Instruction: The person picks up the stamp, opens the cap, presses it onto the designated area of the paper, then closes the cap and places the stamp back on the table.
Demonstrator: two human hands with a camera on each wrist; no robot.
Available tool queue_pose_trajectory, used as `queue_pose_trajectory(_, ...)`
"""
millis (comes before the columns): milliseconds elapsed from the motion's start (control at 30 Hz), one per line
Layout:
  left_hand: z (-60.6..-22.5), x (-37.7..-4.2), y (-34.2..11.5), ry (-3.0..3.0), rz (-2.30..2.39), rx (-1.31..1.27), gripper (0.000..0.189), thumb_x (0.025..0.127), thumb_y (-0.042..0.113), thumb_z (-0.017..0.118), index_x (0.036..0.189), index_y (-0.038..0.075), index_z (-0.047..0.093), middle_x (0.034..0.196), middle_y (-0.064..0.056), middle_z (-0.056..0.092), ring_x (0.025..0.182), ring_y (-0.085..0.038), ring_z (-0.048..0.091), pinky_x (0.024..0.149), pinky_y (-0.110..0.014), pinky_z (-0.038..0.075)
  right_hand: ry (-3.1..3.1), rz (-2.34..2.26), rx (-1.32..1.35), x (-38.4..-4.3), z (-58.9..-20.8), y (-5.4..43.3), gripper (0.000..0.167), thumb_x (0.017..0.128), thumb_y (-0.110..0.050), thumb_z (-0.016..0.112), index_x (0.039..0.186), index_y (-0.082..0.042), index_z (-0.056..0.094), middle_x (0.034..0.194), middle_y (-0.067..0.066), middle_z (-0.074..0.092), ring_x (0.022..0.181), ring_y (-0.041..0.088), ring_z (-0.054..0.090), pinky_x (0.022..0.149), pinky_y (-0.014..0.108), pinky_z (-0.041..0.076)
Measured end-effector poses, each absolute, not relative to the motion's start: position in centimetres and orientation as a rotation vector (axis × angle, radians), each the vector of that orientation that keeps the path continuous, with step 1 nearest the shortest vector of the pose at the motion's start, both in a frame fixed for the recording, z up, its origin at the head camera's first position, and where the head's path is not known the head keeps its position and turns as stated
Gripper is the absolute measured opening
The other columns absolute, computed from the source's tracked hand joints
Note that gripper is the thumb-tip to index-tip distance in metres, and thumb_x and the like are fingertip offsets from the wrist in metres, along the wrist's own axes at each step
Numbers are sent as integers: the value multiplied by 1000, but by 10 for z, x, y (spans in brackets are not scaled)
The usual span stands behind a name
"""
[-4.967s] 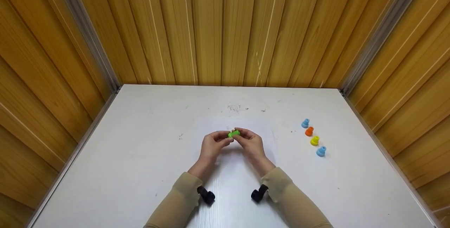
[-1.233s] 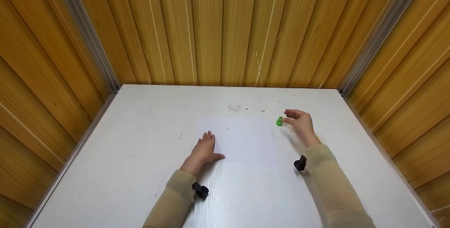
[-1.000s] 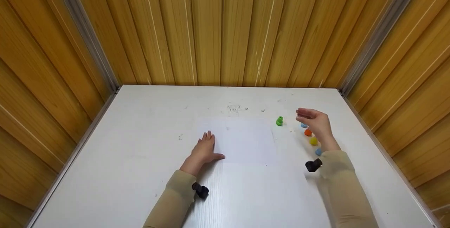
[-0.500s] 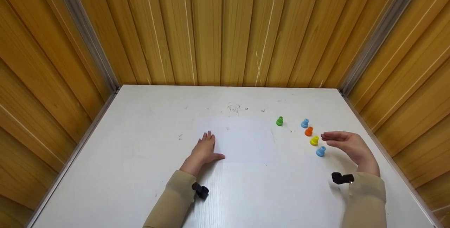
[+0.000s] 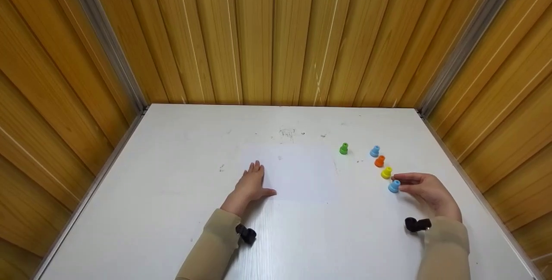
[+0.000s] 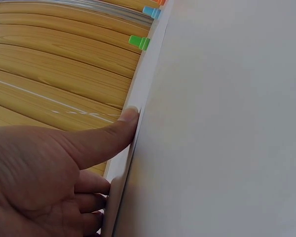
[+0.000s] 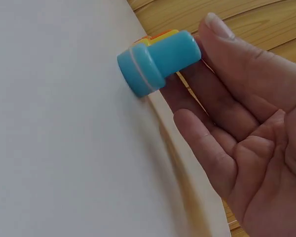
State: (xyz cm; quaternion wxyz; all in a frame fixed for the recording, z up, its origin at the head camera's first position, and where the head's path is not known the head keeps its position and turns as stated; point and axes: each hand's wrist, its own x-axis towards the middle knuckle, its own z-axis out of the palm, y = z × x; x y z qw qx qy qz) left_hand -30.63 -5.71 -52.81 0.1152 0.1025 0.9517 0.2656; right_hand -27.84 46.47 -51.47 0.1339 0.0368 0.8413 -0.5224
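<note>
In the head view my left hand (image 5: 250, 185) lies with straight fingers and spread thumb on the left edge of a white sheet of paper (image 5: 302, 176). At the right, my right hand (image 5: 431, 191) is at the nearest blue toy stamp (image 5: 394, 186), which stands upright. The right wrist view shows this blue stamp (image 7: 158, 61) between the thumb side and the fingers, which are loosely bent around its handle without a clear pinch. Behind it in a row stand a yellow stamp (image 5: 386, 172), an orange stamp (image 5: 379, 161) and another blue stamp (image 5: 375, 151).
A green stamp (image 5: 343, 148) stands apart, past the paper's upper right corner. The white table (image 5: 151, 193) has small dark marks near its far side. Wood-patterned walls (image 5: 284, 38) enclose the back and both sides.
Earlier both hands held the green stamp; the right hand then set it down beyond the paper. That hand has since moved right and down to the near blue stamp. The left hand has stayed still lately.
</note>
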Motion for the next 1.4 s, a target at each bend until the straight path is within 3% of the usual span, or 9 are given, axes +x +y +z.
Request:
queue_pose_trajectory(533,-527,-307,-56,2789,779,306,102,87,40,82,158,-8,27,169,-27,17,160,-39,14,133,-51,15,2476,-1440,204,-282,-523,460,59,88,-32,83,137,-4,65,134,-1,72,112,-3,60,93,12,56)
queue_pose_trajectory(833,-526,-305,-57,2785,793,301,101,87,39,82,157,-9,28,169,-27,16,160,-39,13,133,-51,15,2488,-1459,179,-281,-524,460,58,88,-30,83,136,-2,65,131,-3,73,104,-12,59,91,8,53)
queue_pose_trajectory(1400,-526,-306,-55,2812,780,252,103,84,41,84,157,-7,30,169,-26,19,160,-37,15,133,-48,16,2481,-1465,234,-281,-524,460,60,88,-33,82,138,-3,64,131,-3,73,110,-5,61,93,13,57)
